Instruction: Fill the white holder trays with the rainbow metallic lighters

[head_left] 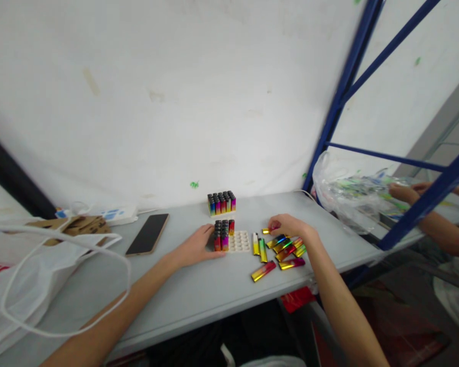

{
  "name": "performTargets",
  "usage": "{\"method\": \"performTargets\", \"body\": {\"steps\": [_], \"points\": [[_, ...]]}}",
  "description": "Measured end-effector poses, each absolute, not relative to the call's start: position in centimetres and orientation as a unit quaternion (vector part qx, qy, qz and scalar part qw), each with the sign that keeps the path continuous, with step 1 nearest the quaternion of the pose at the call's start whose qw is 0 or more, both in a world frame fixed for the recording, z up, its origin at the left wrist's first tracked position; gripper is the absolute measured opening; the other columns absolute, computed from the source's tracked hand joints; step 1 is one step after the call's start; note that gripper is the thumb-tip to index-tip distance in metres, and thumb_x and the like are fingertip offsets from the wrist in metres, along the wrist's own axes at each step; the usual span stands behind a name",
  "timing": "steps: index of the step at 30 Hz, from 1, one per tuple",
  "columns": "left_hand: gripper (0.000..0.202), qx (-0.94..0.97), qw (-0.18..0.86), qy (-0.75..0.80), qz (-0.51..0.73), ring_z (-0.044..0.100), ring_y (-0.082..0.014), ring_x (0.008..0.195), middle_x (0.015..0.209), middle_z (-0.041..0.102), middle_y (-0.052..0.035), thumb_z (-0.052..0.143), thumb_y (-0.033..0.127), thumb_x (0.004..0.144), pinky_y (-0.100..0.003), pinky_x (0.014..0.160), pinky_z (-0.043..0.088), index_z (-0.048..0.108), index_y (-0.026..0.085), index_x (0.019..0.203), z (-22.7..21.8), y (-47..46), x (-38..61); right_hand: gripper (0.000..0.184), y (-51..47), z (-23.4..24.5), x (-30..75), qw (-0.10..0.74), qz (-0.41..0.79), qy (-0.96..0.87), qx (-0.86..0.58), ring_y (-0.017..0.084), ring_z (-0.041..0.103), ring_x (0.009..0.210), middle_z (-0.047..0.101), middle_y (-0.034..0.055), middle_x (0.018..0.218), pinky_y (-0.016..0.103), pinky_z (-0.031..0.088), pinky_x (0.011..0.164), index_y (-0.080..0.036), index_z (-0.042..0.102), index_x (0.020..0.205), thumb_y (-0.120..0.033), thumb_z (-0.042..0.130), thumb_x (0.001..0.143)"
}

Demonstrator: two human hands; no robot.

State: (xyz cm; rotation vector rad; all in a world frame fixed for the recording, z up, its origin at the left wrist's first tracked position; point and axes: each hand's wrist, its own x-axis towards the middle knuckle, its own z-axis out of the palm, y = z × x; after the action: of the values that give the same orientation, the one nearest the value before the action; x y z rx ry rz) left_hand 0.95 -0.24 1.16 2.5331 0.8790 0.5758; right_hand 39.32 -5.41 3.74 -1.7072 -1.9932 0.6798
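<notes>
My left hand rests at the left side of a white tray with round holes, thumb at the front and fingers behind, gripping its end. Upright lighters with black tops fill the tray's left part, and the holes on the right show bare. My right hand has its fingers closed on a lighter, whose gold end sticks out to the left. Just in front of that hand lies a loose pile of shiny multicoloured lighters. One red and gold lighter lies nearer the table's front edge.
A second block of upright lighters stands behind, near the wall. On the left are a phone, a white cable and plastic bags. A blue metal frame rises at right; beyond it another person's hands handle clear plastic.
</notes>
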Motion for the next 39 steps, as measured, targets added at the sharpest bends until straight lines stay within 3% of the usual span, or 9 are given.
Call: {"method": "performTargets", "body": {"steps": [3,8,12,17,23,27,31,35,39], "points": [[0.086,0.907,0.194,0.307,0.213,0.057,-0.0384,0.131,0.141,0.060,-0.0170,0.079,0.070,0.075,-0.052,0.118,0.042,0.058,0.019,0.140,1.3,-0.4,1.0,0.016,-5.2,3.8,38.1,0.252,0.226,-0.723,-0.602,0.019,0.065,0.069,0.076,0.0034,0.077,0.027,0.047,0.065,-0.021,0.075,0.078,-0.030,0.085,0.069],[0.084,0.909,0.186,0.308,0.211,0.058,-0.0386,0.130,0.139,0.062,-0.0158,0.080,0.070,0.074,-0.051,0.117,0.044,0.059,0.019,0.138,1.4,-0.5,1.1,0.024,-5.4,4.8,35.9,0.327,0.199,-0.728,-0.569,0.017,0.059,0.062,0.071,-0.0002,0.069,0.027,0.044,0.065,-0.022,0.071,0.102,-0.044,0.066,0.093],[0.087,0.911,0.185,0.313,0.195,0.055,-0.0395,0.133,0.141,0.059,-0.0188,0.079,0.070,0.075,-0.053,0.119,0.041,0.057,0.015,0.140,1.4,-0.5,1.1,0.033,-5.1,5.1,33.8,0.408,0.183,-0.723,-0.527,0.017,0.054,0.062,0.067,-0.0007,0.069,0.027,0.042,0.064,-0.021,0.071,0.100,-0.052,0.070,0.089],[0.085,0.911,0.180,0.310,0.203,0.057,-0.0388,0.129,0.139,0.061,-0.0175,0.080,0.069,0.075,-0.052,0.116,0.045,0.058,0.018,0.139,1.5,-0.6,1.1,0.044,-4.6,4.1,30.8,0.478,0.325,-0.662,-0.478,0.014,0.051,0.063,0.057,-0.0018,0.068,0.026,0.041,0.061,-0.019,0.062,0.077,-0.061,0.065,0.090],[0.084,0.910,0.181,0.316,0.196,0.056,-0.0392,0.131,0.140,0.059,-0.0192,0.080,0.066,0.076,-0.053,0.117,0.043,0.057,0.015,0.139,1.4,-0.7,1.1,0.047,-5.7,4.2,27.6,0.501,0.470,-0.610,-0.396,0.016,0.062,0.074,0.065,0.0013,0.082,0.030,0.051,0.072,-0.021,0.057,0.092,-0.068,0.055,0.095],[0.081,0.911,0.182,0.311,0.202,0.058,-0.0375,0.128,0.138,0.061,-0.0178,0.080,0.065,0.077,-0.051,0.116,0.044,0.058,0.016,0.137,1.4,-0.7,1.1,0.046,-5.9,4.0,26.2,0.507,0.498,-0.593,-0.379,0.011,0.046,0.054,0.047,-0.0076,0.065,0.025,0.043,0.057,-0.024,0.051,0.093,-0.069,0.059,0.092],[0.080,0.913,0.177,0.310,0.199,0.058,-0.0377,0.128,0.137,0.061,-0.0183,0.081,0.064,0.076,-0.051,0.115,0.045,0.058,0.016,0.136,1.4,-0.7,1.2,0.053,-5.2,3.2,25.8,0.517,0.460,-0.580,-0.430,0.009,0.026,0.049,0.031,-0.0096,0.060,0.024,0.025,0.048,-0.024,0.044,0.077,-0.074,0.056,0.089],[0.082,0.914,0.181,0.303,0.201,0.056,-0.0376,0.130,0.139,0.060,-0.0188,0.081,0.064,0.077,-0.052,0.117,0.042,0.056,0.015,0.138,1.5,-0.7,1.2,0.053,-5.0,2.6,26.0,0.517,0.316,-0.598,-0.525,0.011,0.029,0.053,0.031,-0.0065,0.057,0.027,0.023,0.052,-0.024,0.037,0.062,-0.066,0.052,0.089],[0.081,0.914,0.184,0.300,0.200,0.057,-0.0375,0.129,0.138,0.060,-0.0180,0.080,0.065,0.077,-0.052,0.116,0.044,0.057,0.016,0.138,1.6,-0.7,1.1,0.042,-5.1,2.5,26.3,0.517,0.208,-0.599,-0.576,0.011,0.029,0.056,0.028,-0.0054,0.057,0.028,0.022,0.056,-0.024,0.033,0.058,-0.052,0.050,0.085]]}}
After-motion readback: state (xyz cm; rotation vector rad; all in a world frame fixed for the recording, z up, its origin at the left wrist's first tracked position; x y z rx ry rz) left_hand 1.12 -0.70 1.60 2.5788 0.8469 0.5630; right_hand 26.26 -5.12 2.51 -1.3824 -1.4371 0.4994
